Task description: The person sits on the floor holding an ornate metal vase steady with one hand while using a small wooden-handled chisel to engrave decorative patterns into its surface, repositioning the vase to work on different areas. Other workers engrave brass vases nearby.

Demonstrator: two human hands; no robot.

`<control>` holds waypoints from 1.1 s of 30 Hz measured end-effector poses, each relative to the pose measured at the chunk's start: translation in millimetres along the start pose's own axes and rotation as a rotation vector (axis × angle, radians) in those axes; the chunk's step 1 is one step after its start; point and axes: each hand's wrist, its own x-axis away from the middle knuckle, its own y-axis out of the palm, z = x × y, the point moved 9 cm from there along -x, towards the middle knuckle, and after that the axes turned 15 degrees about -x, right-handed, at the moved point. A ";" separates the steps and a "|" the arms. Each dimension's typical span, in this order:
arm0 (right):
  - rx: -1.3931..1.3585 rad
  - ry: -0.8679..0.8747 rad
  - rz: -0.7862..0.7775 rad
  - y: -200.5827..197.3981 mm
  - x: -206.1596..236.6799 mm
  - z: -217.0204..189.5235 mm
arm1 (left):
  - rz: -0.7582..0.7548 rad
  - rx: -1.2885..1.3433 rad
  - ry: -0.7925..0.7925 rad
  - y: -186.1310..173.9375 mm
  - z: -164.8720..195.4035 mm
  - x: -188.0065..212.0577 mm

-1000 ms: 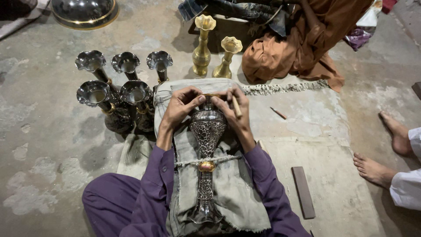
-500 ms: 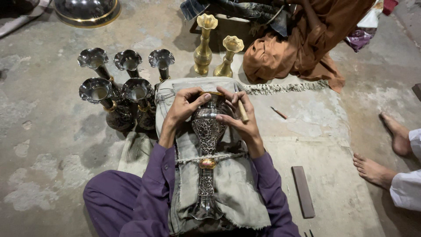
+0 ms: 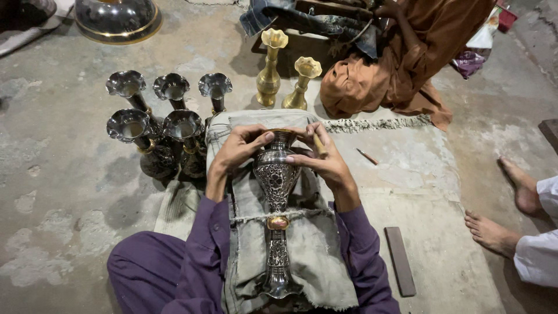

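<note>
Left hand (image 3: 239, 148) curled over the near-left shoulder of the engraved metal vase (image 3: 276, 197), fingers closed round its rim, thumb pointing right across the mouth. Right hand (image 3: 321, 161) closed on the opposite side, palm against the upper right of the vase body, and pinching at the same time a short pale tool (image 3: 319, 144) that sticks up between thumb and forefinger; tip of the tool hidden, so cannot tell whether touching metal. Both hands level with each other, meeting at the far end of the vase, neither clearly nearer than the other. Vase lying flat along the lap on a grey-green cloth (image 3: 317, 256), long axis running straight away from the body: flared base near the waist, brass collar midway, mouth farthest out under the fingers. Cord drawn across the cloth at the collar. Beyond the left hand, just beside the knee, a cluster of dark finished vases (image 3: 157, 116) standing upright; further out, two brass vases (image 3: 285, 75), well apart from the hands. To the right on the mat, a small stick (image 3: 367, 156) and a dark flat bar (image 3: 400, 260). At the far right edge, another person's bare feet (image 3: 505, 203).
</note>
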 end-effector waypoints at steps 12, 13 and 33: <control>-0.064 0.113 0.077 -5.6 5.7 6.0 | 0.147 -0.346 0.089 -3.8 21.0 0.0; -0.091 0.118 0.059 -5.5 5.1 5.3 | 0.113 -0.286 0.052 -3.2 15.8 -0.5; 0.043 0.019 0.065 0.5 2.7 7.1 | 0.067 -0.134 0.002 0.5 2.4 0.9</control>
